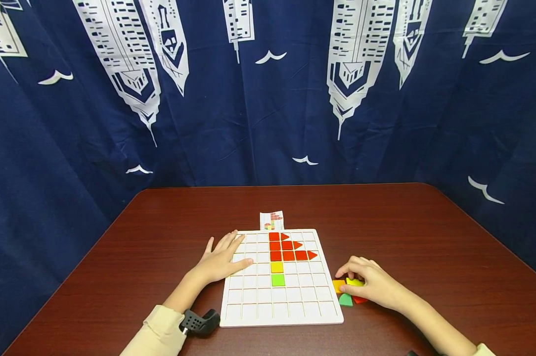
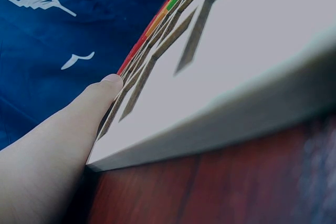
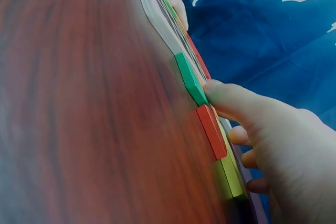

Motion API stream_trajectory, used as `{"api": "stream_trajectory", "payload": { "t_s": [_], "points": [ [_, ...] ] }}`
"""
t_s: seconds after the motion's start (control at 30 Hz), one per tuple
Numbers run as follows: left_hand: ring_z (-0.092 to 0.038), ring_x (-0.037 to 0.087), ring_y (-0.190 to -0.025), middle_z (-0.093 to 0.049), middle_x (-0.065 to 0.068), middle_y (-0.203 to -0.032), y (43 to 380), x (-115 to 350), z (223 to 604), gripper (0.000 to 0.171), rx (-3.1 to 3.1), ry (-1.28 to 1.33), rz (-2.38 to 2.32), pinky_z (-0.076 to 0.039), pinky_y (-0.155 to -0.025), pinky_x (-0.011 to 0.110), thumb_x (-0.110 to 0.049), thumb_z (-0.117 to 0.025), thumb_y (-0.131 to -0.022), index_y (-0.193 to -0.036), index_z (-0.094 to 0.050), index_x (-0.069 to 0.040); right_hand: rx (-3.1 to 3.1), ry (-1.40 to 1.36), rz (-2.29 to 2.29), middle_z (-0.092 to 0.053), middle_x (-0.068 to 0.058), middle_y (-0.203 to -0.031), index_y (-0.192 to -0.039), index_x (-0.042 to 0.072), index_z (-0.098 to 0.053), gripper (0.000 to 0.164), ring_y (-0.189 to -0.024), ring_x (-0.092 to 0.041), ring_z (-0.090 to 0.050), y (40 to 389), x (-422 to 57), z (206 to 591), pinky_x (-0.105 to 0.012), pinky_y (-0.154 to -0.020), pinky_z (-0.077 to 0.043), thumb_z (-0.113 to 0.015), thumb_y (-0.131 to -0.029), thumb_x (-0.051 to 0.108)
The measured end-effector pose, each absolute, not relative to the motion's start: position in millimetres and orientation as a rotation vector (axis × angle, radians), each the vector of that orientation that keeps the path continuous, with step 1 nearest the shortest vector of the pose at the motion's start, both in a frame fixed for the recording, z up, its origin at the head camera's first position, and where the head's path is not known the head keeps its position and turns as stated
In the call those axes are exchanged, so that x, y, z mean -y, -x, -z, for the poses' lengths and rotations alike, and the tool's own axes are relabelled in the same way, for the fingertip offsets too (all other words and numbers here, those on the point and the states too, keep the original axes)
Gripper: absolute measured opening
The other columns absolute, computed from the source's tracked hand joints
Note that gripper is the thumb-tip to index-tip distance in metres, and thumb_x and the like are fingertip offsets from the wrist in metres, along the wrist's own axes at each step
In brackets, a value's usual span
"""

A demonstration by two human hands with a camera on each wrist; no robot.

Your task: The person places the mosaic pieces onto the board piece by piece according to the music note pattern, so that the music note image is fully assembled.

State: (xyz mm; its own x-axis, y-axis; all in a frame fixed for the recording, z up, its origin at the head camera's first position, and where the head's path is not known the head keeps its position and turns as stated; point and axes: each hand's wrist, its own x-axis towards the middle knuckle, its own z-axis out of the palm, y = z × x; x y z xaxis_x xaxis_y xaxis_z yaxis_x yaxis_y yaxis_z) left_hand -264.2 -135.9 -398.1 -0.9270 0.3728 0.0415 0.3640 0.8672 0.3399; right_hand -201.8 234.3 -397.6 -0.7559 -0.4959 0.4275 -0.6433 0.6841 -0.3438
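A white gridded board [image 1: 245, 311] lies on the table with red squares [image 1: 275, 256], red triangles [image 1: 312, 255], a yellow square [image 1: 277, 267] and a light green square [image 1: 278, 280] set in its cells. My left hand [image 1: 219, 261] rests on the board's left edge, fingers spread; its thumb [image 2: 100, 95] lies over the grid. Beside the board's right edge, my right hand [image 1: 375, 283] hovers over loose pieces. Its thumb and index finger stand apart around an orange square [image 1: 337, 285]. Close by are a yellow piece [image 1: 354, 282], a green rounded piece [image 1: 345, 300] and a red piece [image 3: 211, 132], partly hidden.
A small printed card [image 1: 271, 220] with a coloured pattern lies at the board's far edge. The brown table [image 1: 183, 212] ends at a dark blue curtain [image 1: 259, 109] with white building prints. A black strap [image 1: 199, 322] sits on my left wrist.
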Motion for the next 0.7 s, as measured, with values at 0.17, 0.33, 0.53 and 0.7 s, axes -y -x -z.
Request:
{"api": "stream_trajectory", "payload": {
  "t_s": [0.17,0.33,0.53,0.7],
  "points": [
    [-0.012,0.023,-0.142,-0.013,0.003,-0.154,263.9,136.0,398.3,0.08,-3.01,-0.592,-0.538,0.005,-0.11,0.056,-0.067,-0.041,-0.083,-0.145,-0.023,-0.021,2.6,-0.876,-0.738,-0.044,0.021,-0.073,-0.086,0.031,-0.063,0.013,-0.072,0.003,-0.038,202.1,-232.5,400.0,-0.019,-0.063,-0.028,-0.07,-0.078,0.025],
    [-0.011,0.023,-0.142,-0.012,0.002,-0.154,263.8,136.5,398.1,0.08,-3.003,-0.587,-0.54,0.006,-0.11,0.056,-0.068,-0.04,-0.083,-0.145,-0.023,-0.022,2.645,-0.854,-0.718,-0.044,0.022,-0.074,-0.088,0.032,-0.063,0.015,-0.072,0.004,-0.039,201.8,-233.4,399.1,-0.019,-0.064,-0.029,-0.071,-0.076,0.032],
    [-0.012,0.023,-0.142,-0.013,0.003,-0.154,263.9,136.5,398.1,0.08,-3.005,-0.591,-0.548,0.005,-0.109,0.056,-0.067,-0.041,-0.083,-0.145,-0.023,-0.021,2.615,-0.922,-0.771,-0.046,0.018,-0.075,-0.088,0.027,-0.062,0.017,-0.071,0.003,-0.04,202.1,-232.8,398.1,-0.017,-0.061,-0.03,-0.073,-0.075,0.027],
    [-0.012,0.023,-0.142,-0.014,0.003,-0.154,264.9,136.4,398.5,0.08,-3.01,-0.591,-0.549,0.005,-0.109,0.056,-0.067,-0.042,-0.082,-0.145,-0.024,-0.021,2.556,-0.987,-0.917,-0.05,0.013,-0.078,-0.085,0.023,-0.058,0.022,-0.071,0.001,-0.045,204.1,-231.4,397.6,-0.013,-0.059,-0.037,-0.075,-0.073,0.017]
  ]
}}
